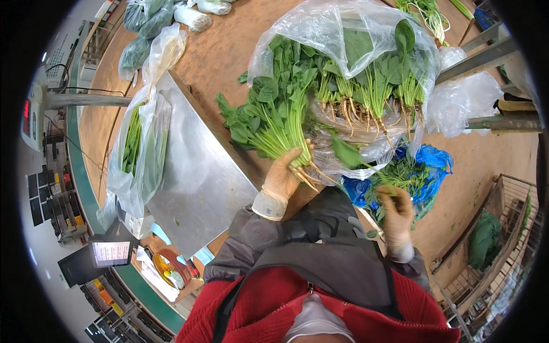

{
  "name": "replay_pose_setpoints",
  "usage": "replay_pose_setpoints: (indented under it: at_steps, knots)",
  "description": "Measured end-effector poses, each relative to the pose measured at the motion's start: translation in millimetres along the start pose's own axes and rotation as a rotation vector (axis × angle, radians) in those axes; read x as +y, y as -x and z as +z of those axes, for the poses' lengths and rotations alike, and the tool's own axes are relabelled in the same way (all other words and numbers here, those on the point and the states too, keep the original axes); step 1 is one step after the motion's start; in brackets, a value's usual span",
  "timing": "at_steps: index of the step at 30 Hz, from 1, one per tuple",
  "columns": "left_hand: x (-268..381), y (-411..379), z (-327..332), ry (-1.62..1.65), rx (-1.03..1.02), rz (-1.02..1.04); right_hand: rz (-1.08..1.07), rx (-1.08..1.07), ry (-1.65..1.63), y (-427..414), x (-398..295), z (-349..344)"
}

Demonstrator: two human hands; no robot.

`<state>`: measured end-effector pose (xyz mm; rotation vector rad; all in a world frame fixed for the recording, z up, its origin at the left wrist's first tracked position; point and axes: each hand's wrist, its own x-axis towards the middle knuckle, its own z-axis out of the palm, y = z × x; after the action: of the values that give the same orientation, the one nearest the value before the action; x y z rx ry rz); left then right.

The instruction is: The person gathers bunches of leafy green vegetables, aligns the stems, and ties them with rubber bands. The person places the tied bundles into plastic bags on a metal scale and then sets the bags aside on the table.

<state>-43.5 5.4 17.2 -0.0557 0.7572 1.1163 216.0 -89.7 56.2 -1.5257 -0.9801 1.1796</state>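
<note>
My left hand, in a pale glove, grips a bunch of spinach near its roots, leaves pointing up and left. My right hand, gloved too, pinches the stem of a single spinach leaf above a blue plastic bag. Loose green leaves fill that bag. Beyond my hands, a large clear plastic bag lies open on the table, with more rooted spinach inside.
A steel scale platform stands at left, with a bagged bundle of greens on its edge. Filled bags lie at the far left of the table. Metal bars reach in at right, above a wire cart.
</note>
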Motion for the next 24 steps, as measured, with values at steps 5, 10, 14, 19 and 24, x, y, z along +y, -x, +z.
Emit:
replay_pose_setpoints:
  at_steps: [5,10,14,19,24]
  knots:
    - [-5,-1,-2,-0.026,-0.013,-0.015,0.021,0.153,0.768,-11,16,-69]
    - [-19,2,13,-0.155,-0.062,-0.037,-0.005,-0.287,0.388,-42,-18,51]
    - [-28,4,5,-0.088,-0.037,-0.007,0.050,-0.343,0.318,-56,-1,83]
    - [-31,2,-8,0.065,0.019,-0.124,0.065,-0.218,-0.188,-44,-38,74]
    - [-32,0,-8,0.053,-0.197,-0.125,-0.390,-0.244,0.557,-53,-27,98]
